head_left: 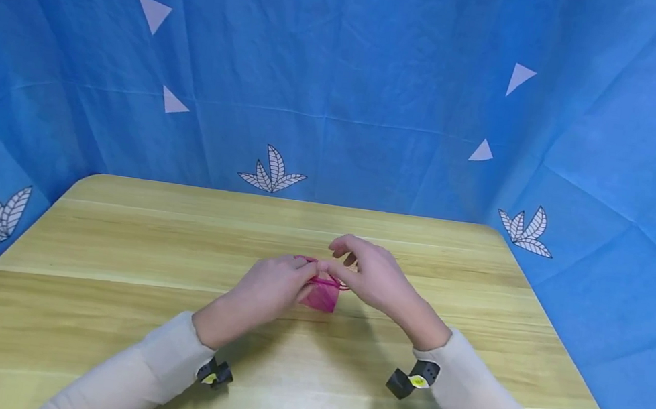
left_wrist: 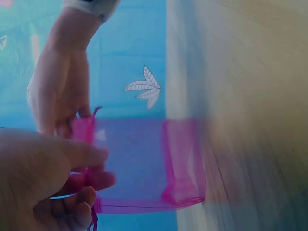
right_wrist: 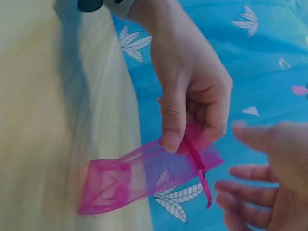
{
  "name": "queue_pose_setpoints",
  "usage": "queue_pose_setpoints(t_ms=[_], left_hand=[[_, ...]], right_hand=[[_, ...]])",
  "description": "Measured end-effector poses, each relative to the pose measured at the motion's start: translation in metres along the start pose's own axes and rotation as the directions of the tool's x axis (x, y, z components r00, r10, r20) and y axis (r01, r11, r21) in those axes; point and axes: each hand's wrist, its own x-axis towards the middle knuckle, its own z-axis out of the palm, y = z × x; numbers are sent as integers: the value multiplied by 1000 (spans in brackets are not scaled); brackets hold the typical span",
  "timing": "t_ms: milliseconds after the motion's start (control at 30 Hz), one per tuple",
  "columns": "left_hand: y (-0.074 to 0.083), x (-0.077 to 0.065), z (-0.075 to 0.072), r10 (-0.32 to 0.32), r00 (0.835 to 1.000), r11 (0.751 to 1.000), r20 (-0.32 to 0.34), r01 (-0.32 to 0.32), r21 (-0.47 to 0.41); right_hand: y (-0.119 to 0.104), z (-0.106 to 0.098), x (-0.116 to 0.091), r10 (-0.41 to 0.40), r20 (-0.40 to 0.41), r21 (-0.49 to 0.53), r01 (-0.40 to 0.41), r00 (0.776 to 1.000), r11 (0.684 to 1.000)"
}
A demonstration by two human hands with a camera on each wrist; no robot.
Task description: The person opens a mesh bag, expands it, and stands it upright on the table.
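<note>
My left hand (head_left: 267, 285) pinches a sheer pink drawstring pouch (head_left: 322, 297) near its mouth, thumb on one face and fingers behind. In the right wrist view the pouch (right_wrist: 144, 166) slants down from that grip, its deeper pink bottom end low over the table. A thin drawstring end (right_wrist: 207, 192) dangles beside the mouth. My right hand (head_left: 377, 277) is at the pouch's other side, thumb reaching toward the mouth. Seen from the right wrist, its fingers (right_wrist: 252, 192) are spread and loosely bent, apart from the cord.
The wood-grain table (head_left: 117, 241) spreads out on all sides of the pouch. Beyond its back edge hangs a blue curtain (head_left: 377, 89) printed with white leaves and triangles. Small black devices (head_left: 401, 383) are strapped at both wrists, over light sleeves (head_left: 476, 397).
</note>
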Motion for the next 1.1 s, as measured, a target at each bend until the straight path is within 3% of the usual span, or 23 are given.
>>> queue_pose_setpoints(t_ms=[100,233,367,500,600,1100], left_hand=[[-2,-1,-2,9,999,1000,-34,-10,-22],[-9,-5,-9,38,996,997,-86,-44,-69],[-22,-8,-14,-19,992,993,-128,4,-116],[-31,-10,-15,-193,980,965,-50,181,-188],[-35,-10,-12,-274,962,937,9,269,-220],[-42,-12,-11,-298,954,925,21,294,-241]], right_hand=[[6,1,-12,-20,0,53,20,1000,998],[13,8,-20,-48,-36,15,48,998,999],[18,11,-21,-50,-70,-15,49,996,999],[24,14,-16,-54,-101,-37,51,993,998],[31,15,-12,-66,-131,-36,61,989,997],[47,11,-6,-26,-112,90,36,993,995]])
